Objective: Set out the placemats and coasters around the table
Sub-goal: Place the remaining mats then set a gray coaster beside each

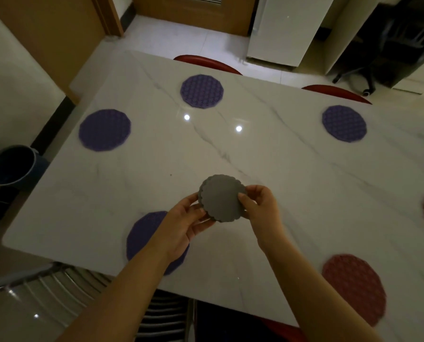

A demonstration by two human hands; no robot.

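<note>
1. While both hands meet above the white, marble-veined counter (292,174), a small stack of grey coasters (222,197) with scalloped edges is held in the air between them, toward the near side.
2. The left hand (181,225) grips the stack from the left, thumb at the rim and fingers (204,221) curled underneath.
3. The right hand (261,206) pinches the stack's right edge, thumb on the top face and the other fingers curled behind.
4. Four purple placemats (202,91) lie flat on the counter: one at the far edge, one at the left end, one far right, and one at the near edge, partly hidden beneath the left wrist.
5. Two pink placemats (354,287) lie at the right; one is cut off by the frame.
6. Two red chairs (206,61) stand along the far side, and a dark bucket (11,165) sits on the floor at left.
</note>
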